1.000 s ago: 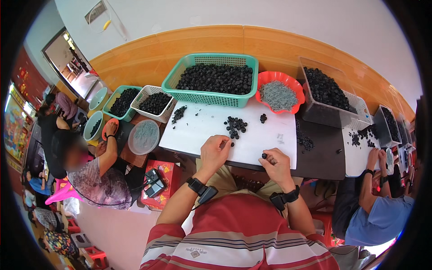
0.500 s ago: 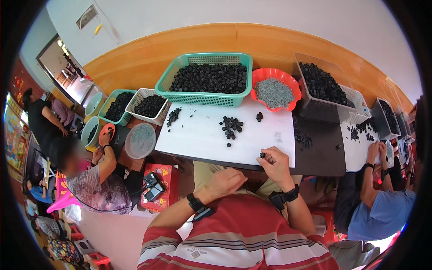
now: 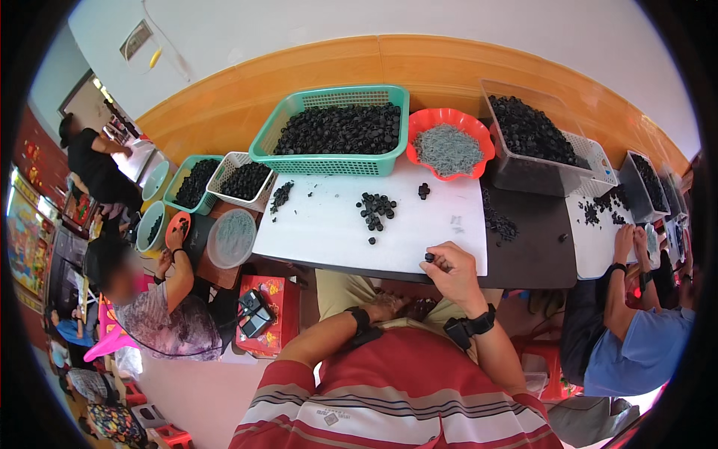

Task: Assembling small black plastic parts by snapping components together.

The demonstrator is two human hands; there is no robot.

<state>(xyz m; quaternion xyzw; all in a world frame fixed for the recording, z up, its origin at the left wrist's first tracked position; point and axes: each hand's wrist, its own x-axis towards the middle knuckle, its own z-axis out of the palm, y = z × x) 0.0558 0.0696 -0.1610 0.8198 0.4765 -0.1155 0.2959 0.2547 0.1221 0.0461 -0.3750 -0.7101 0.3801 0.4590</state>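
Observation:
My right hand (image 3: 453, 271) is at the front edge of the white board (image 3: 321, 232), closed in a pinch on a small round black plastic knob (image 3: 429, 257). Low over my lap, below the table edge, is my left hand (image 3: 385, 307); it lies in shade and its fingers are not clear. A loose pile of the same black knobs (image 3: 375, 210) sits mid-board, one of them set apart toward me. A little cluster of black knobs (image 3: 424, 191) lies right of that pile. Small black bits (image 3: 281, 196) are heaped at the board's left.
Along the wall stand a green basket (image 3: 329, 163) of black parts, a red scalloped bowl (image 3: 490, 142) of thin grey metal pieces and a clear bin (image 3: 523, 176). A round tub (image 3: 231, 238) stands left. Co-workers sit on both sides; a red box (image 3: 269, 329) is beside me.
My left hand has dropped from the table's front edge to my lap. My right hand, still pinching the knob, has shifted slightly left in view. A standing person at far left has moved.

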